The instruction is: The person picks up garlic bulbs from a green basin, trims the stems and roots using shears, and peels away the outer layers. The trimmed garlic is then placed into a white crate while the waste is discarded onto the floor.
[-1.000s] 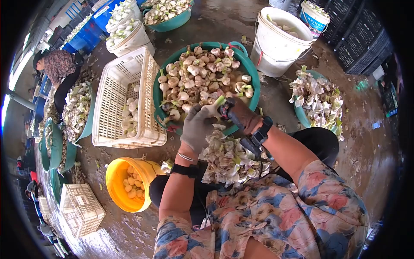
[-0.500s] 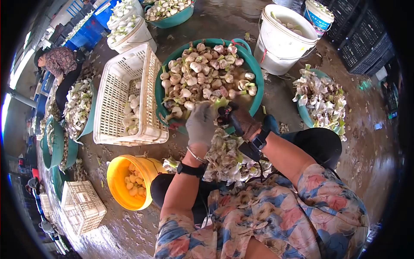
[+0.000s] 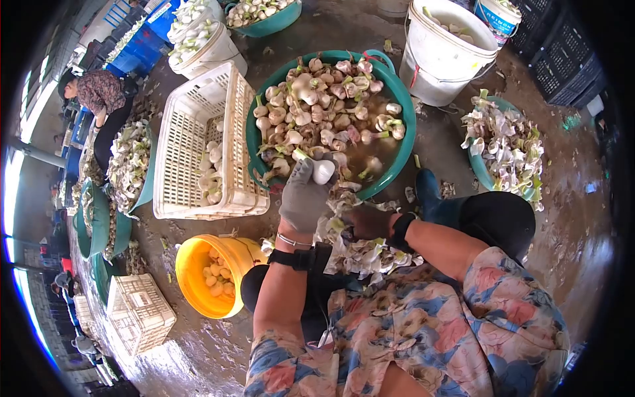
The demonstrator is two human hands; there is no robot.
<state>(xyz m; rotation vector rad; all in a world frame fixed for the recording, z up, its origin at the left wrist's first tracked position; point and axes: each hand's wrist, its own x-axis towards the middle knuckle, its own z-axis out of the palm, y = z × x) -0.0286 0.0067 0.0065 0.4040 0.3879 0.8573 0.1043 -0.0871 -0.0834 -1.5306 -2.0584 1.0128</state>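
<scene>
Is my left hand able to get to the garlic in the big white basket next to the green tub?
Probably yes: the white basket is open on the left hand's side, with nothing across the garlic inside. But that hand already holds a garlic bulb.

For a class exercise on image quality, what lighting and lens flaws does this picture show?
Head view: fisheye distortion, black surround; head view: bright strips at far left blown out, fringed blue; head view: glare on the wet floor, lower left; head view: bulb in the left hand looks pale, nearly washed out.
</scene>
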